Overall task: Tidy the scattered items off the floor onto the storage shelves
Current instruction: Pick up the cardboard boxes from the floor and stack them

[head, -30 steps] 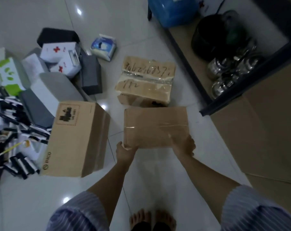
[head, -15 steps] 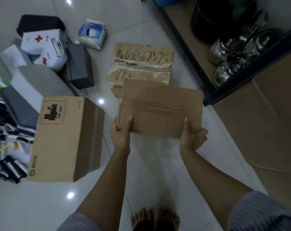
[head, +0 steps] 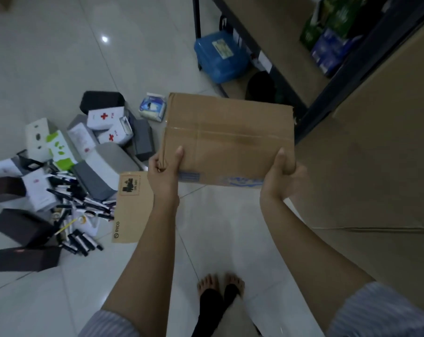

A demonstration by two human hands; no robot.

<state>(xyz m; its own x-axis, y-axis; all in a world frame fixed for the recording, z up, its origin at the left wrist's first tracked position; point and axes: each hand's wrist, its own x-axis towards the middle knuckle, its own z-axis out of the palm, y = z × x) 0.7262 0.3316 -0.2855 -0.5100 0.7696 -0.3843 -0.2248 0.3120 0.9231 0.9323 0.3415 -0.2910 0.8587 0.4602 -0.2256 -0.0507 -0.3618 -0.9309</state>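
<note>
Two hands, left hand and right hand, gripping the flat brown taped cardboard box by its near corners, up off the floor beside the dark metal storage shelves; best kept level and slid onto a bare shelf slowly.

Taped brown cardboard box, held aloft

This looks like a storeroom: a dark metal shelving rack holds packaged goods, a large carton stands beside it, and boxes and pens lie heaped on the glossy tiled floor.
</note>
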